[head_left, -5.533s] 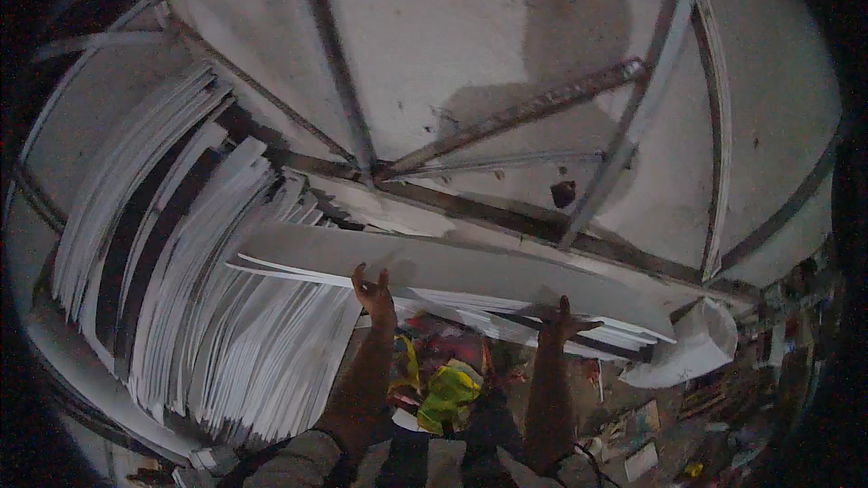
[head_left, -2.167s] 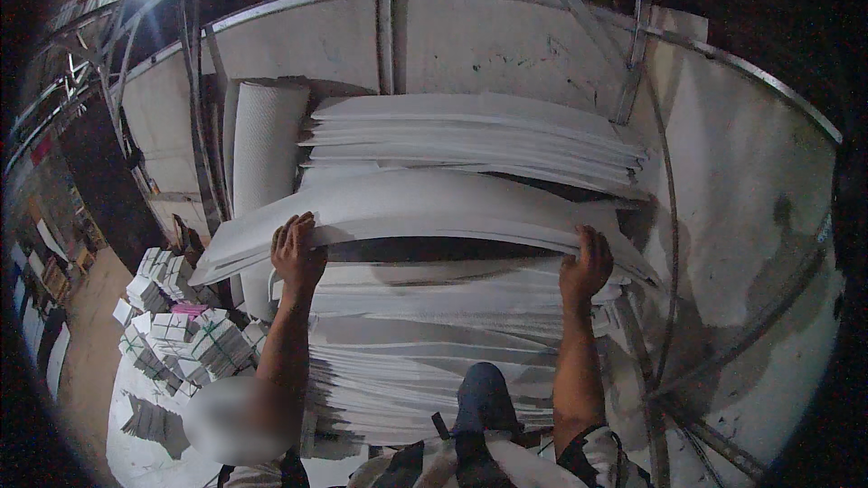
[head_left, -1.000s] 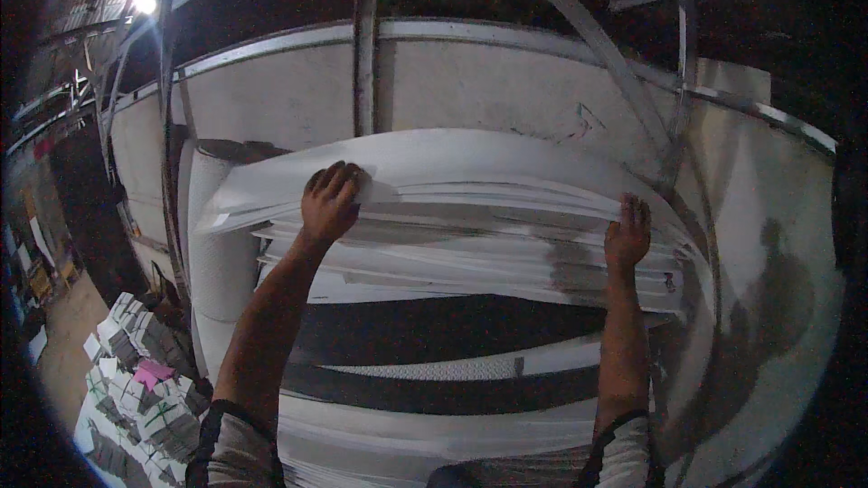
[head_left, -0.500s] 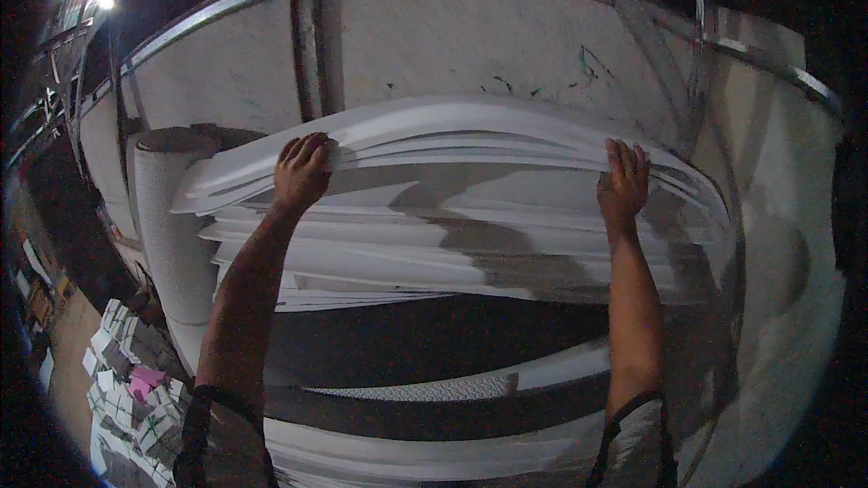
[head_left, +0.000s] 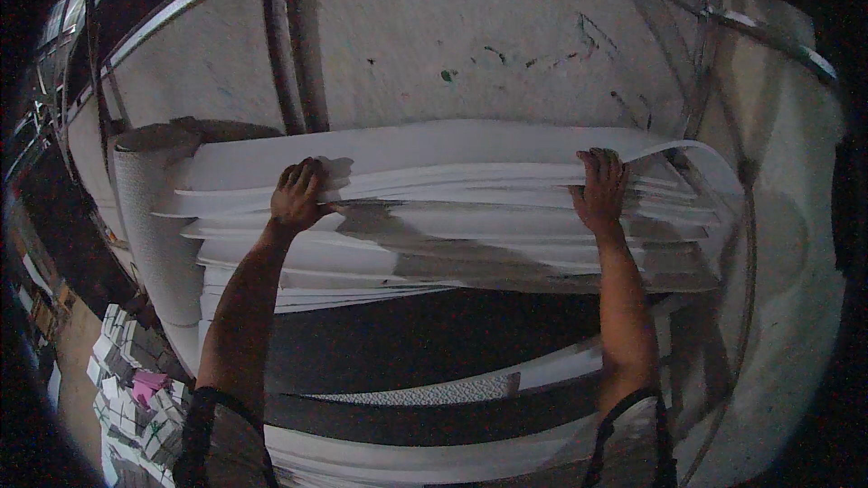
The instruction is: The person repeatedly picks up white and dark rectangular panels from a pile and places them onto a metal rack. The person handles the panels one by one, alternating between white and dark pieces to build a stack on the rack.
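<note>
In front of me lies a wide stack of large white flexible sheets (head_left: 434, 146), their near edges layered and slightly fanned. My left hand (head_left: 300, 196) rests on the left part of the top sheets, fingers stretched forward and thumb out to the side. Toward the right end, my right hand (head_left: 601, 188) lies on the upper sheets near their front edge, its fingers extended. Neither hand is visibly wrapped round a sheet. At the right end, one sheet curls up in an arch. My arms cast shadows over the lower layers.
A textured white roll (head_left: 158, 226) stands at the stack's left end. Below the stack is a dark gap, with more white sheets (head_left: 434, 461) lower down. Bundled white pieces (head_left: 136, 407) with a pink one are heaped at lower left. A wall with metal posts (head_left: 287, 45) rises behind.
The top sheets, bowed upward before, have come down flatter onto the stack. Both hands have gone from gripping their edge to lying on top with fingers stretched out. The view has shifted slightly.
</note>
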The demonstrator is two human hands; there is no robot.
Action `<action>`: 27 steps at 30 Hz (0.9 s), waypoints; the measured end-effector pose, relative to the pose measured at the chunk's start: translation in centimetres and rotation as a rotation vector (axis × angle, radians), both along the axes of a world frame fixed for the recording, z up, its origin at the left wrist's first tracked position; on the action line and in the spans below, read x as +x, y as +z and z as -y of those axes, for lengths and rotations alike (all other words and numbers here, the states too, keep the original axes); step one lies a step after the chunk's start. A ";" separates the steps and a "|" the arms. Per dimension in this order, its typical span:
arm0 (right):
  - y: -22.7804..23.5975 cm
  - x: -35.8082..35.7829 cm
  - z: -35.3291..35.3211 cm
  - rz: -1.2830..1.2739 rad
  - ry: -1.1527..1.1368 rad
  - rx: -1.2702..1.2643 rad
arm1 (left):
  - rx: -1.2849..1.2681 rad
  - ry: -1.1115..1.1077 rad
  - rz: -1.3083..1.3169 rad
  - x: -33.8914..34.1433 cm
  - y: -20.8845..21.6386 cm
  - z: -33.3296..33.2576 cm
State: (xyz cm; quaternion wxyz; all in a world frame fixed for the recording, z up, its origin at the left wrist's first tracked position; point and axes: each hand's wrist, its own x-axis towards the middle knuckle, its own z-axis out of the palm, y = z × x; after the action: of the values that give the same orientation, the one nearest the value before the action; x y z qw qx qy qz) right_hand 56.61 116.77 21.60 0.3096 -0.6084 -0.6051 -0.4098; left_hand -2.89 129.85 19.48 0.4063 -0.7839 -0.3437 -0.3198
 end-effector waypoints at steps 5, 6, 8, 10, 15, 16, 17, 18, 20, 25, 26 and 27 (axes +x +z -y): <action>-1.2 1.3 -1.1 0.047 0.037 0.021 | 0.100 -0.043 -0.009 1.0 0.5 -1.0; -1.4 1.3 -1.4 0.052 0.024 0.022 | 0.083 -0.010 -0.009 1.1 0.5 -1.6; -1.3 1.5 -2.3 0.062 -0.005 0.023 | 0.071 0.012 -0.019 0.9 0.5 -2.7; -0.8 1.5 -2.3 0.027 0.056 -0.015 | 0.079 -0.019 -0.030 1.2 0.9 -3.1; -1.8 0.8 -2.5 -0.016 0.012 -0.012 | 0.032 -0.033 0.014 1.0 0.8 -3.8; -1.9 0.8 -2.7 -0.010 -0.001 0.000 | 0.021 -0.028 0.020 1.0 0.7 -4.1; -2.0 0.9 -2.9 -0.004 -0.014 0.013 | -0.065 -0.017 0.029 1.0 0.9 -4.5; -2.1 0.6 -3.2 -0.003 -0.033 0.018 | -0.155 0.000 0.036 0.8 1.3 -4.8; -2.0 0.2 -3.6 0.008 -0.074 0.031 | -0.202 -0.003 0.036 0.2 1.3 -5.8; -1.5 -0.1 -2.5 0.028 -0.077 0.088 | 0.085 0.252 0.017 2.3 0.8 -2.6; -2.0 -0.1 -2.5 0.029 -0.076 0.107 | 0.048 0.252 0.083 3.0 0.1 -1.9; -2.2 -0.3 -2.5 0.017 -0.067 0.099 | 0.011 0.254 0.150 3.5 -0.4 -1.3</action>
State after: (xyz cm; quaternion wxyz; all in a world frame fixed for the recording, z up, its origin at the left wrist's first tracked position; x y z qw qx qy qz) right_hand 56.34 119.30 19.43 0.3203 -0.6089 -0.5657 -0.4545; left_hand 0.63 131.16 19.13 0.4210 -0.7057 -0.4678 -0.3255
